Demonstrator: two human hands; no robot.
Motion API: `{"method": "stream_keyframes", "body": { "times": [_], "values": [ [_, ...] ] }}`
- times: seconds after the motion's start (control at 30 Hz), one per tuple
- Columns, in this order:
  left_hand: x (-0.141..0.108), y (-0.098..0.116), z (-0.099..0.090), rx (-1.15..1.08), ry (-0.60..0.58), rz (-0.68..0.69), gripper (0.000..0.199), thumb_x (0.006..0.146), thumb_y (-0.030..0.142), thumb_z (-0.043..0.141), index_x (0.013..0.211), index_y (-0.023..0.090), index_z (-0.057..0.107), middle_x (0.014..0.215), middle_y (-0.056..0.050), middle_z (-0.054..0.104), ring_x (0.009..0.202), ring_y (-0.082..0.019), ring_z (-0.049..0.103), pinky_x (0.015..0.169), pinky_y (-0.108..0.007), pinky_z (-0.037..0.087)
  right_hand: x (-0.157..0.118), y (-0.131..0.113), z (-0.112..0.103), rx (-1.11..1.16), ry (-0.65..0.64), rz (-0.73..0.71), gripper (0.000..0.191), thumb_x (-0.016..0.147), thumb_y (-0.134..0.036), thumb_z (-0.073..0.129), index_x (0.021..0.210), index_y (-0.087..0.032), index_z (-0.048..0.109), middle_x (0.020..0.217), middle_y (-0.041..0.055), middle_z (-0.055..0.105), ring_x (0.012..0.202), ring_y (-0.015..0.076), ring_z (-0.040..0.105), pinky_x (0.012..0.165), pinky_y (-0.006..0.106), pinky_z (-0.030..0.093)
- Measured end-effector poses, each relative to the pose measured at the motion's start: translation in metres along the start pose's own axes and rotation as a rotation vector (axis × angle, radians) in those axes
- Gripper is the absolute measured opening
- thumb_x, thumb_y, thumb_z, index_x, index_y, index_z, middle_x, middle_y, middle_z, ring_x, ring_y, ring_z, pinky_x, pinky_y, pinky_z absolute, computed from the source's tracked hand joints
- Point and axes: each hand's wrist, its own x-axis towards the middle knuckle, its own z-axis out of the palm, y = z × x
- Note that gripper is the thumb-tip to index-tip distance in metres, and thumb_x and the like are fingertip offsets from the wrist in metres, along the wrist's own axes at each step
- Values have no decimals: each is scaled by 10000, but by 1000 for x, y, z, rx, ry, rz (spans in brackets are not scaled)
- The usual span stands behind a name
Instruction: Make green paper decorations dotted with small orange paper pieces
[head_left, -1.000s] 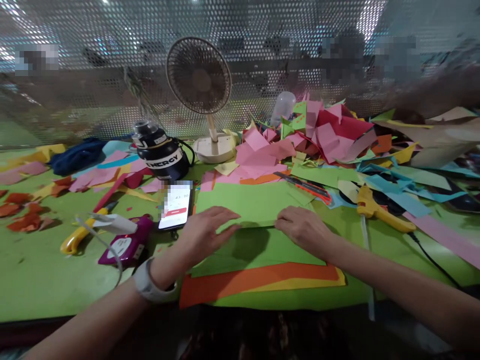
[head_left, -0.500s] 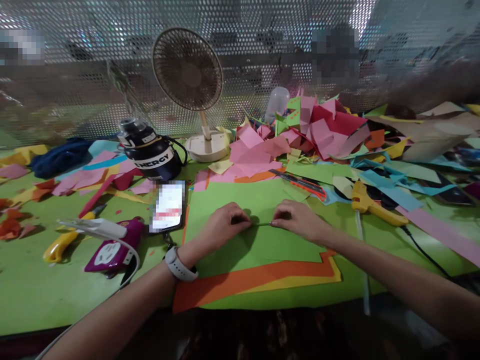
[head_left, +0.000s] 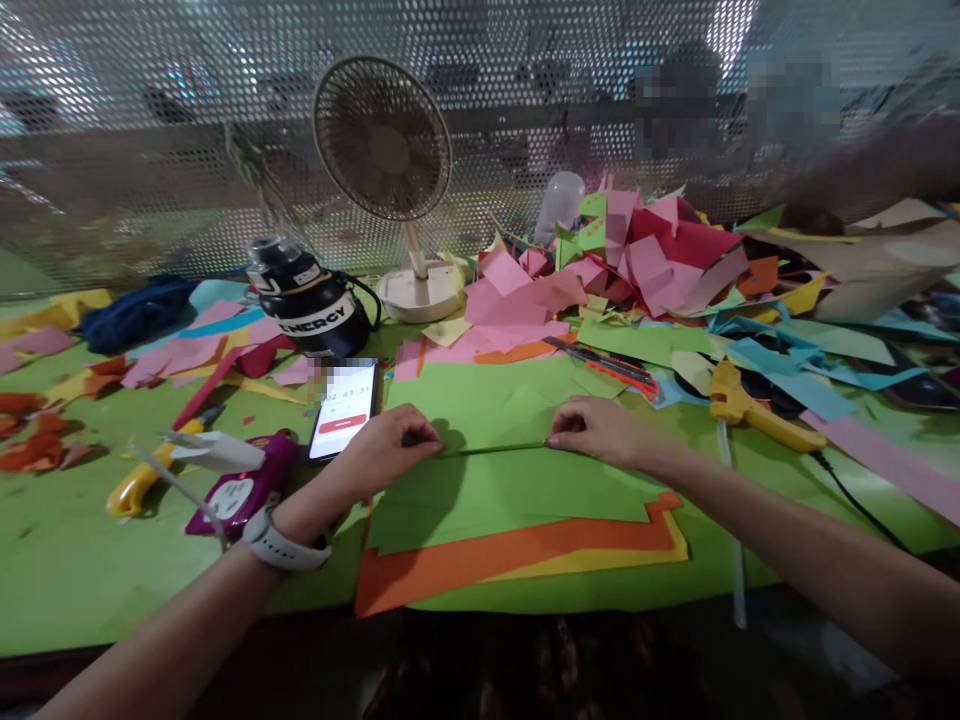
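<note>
Green paper sheets lie stacked in front of me, with a thin raised green edge or narrow roll running across between my hands. At its left end, the fingertips of my left hand are pinched together on the green paper. My right hand pinches the same thin edge at its right end. Whether this edge is a fold or a separate rolled strip, I cannot tell. Orange paper and yellow paper stick out under the green sheets, toward me.
A phone, a black bottle and a fan stand left and behind. Paper scraps heap at the back. A cutter knife and a yellow glue gun lie right; a purple device lies left.
My left hand has slid left, away from my right hand, and a longer stretch of the thin green edge shows between them. My right hand has barely moved.
</note>
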Motion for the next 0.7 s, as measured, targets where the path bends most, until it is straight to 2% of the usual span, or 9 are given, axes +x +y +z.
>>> {"method": "stream_keyframes", "body": {
  "times": [0.07,0.1,0.13,0.17,0.23,0.3,0.37,0.47,0.7],
  "values": [
    [-5,10,2,146,130,-13,243,878,341,517,740,185,642,731,-44,680,686,-196,648,608,-322,529,1,0,-1,4,-7,2,91,751,-254,672,733,-174,712,708,22,680,617,138,584,530,231,386],
    [-7,19,7,202,201,11,213,898,321,501,837,179,647,838,-65,705,803,-221,659,702,-372,532,1,-1,-1,6,-10,5,92,749,-254,673,732,-172,712,711,23,683,623,141,587,534,232,386],
    [-9,29,13,221,259,85,217,919,314,481,968,172,638,973,-91,709,931,-237,647,797,-411,516,2,-1,-1,7,-14,9,91,746,-252,675,728,-171,712,711,24,687,629,143,589,538,234,387],
    [-11,40,21,235,261,185,278,941,326,447,1115,169,597,1143,-115,671,1060,-248,607,879,-438,486,2,-1,-2,8,-17,14,87,743,-246,675,724,-170,711,711,24,690,633,146,591,543,236,389],
    [-14,62,39,290,121,381,510,949,442,390,1334,110,428,1384,-178,497,1277,-284,450,1019,-492,376,3,-2,-2,10,-24,22,74,742,-230,672,729,-170,712,718,24,698,648,151,597,560,240,396],
    [-14,76,56,314,-20,410,735,909,576,374,1414,48,288,1467,-221,362,1370,-310,304,1088,-515,270,3,-3,-1,15,-28,28,75,748,-225,667,739,-167,713,731,28,704,666,155,603,577,244,402],
    [-12,82,67,303,-64,365,860,871,659,347,1431,18,224,1487,-240,305,1391,-322,247,1107,-526,216,2,-3,-1,24,-30,35,95,760,-240,661,752,-162,714,739,33,707,679,160,607,587,247,405],
    [-9,80,71,283,-101,314,914,845,707,320,1436,19,206,1499,-243,266,1397,-320,231,1111,-527,197,0,-4,-1,40,-34,44,98,763,-244,658,759,-164,715,746,31,706,689,160,607,595,246,406],
    [-7,78,63,285,-201,286,901,847,719,272,1465,70,186,1518,-184,248,1404,-289,220,1137,-478,153,-12,9,-13,60,-66,95,156,759,-298,656,766,-155,716,727,29,695,658,149,596,569,234,391]
  ]
}}
